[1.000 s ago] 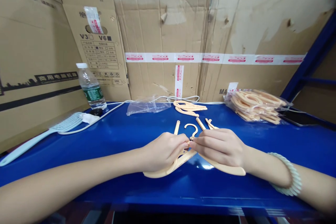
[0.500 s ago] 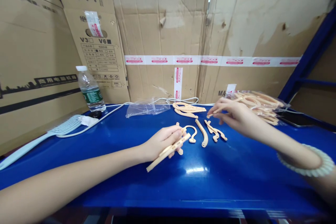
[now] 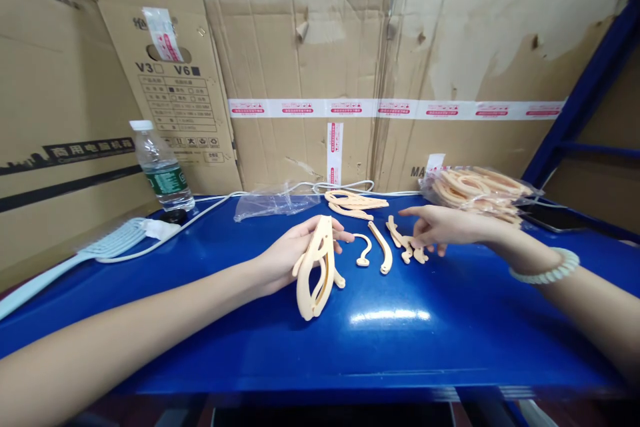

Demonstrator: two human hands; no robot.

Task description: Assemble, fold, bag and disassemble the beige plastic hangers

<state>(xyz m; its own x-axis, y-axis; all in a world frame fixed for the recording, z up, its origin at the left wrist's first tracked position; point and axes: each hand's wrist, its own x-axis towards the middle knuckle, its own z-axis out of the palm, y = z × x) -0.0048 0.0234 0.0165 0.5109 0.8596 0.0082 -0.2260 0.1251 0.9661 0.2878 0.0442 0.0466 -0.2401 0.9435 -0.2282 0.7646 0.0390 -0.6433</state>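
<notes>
My left hand is closed round a beige plastic folding hanger piece, folded, its pointed end up and its rounded end towards me. Other beige parts partly show behind that hand. My right hand has its index finger stretched out and its thumb and lower fingers at a small pile of hanger parts, touching or just over them. Between the hands lie a hanger hook and a curved hanger arm on the blue table.
More folded hanger pieces lie farther back, beside a clear plastic bag. A filled bag of hanger parts and a phone are at right. A water bottle, hairbrush and white cable sit left. Cardboard walls the back.
My left hand has turned the hanger piece from lying slanted to standing with its broad side towards me. My right hand has come down to the small pile; the thin part it held is out of its fingertips.
</notes>
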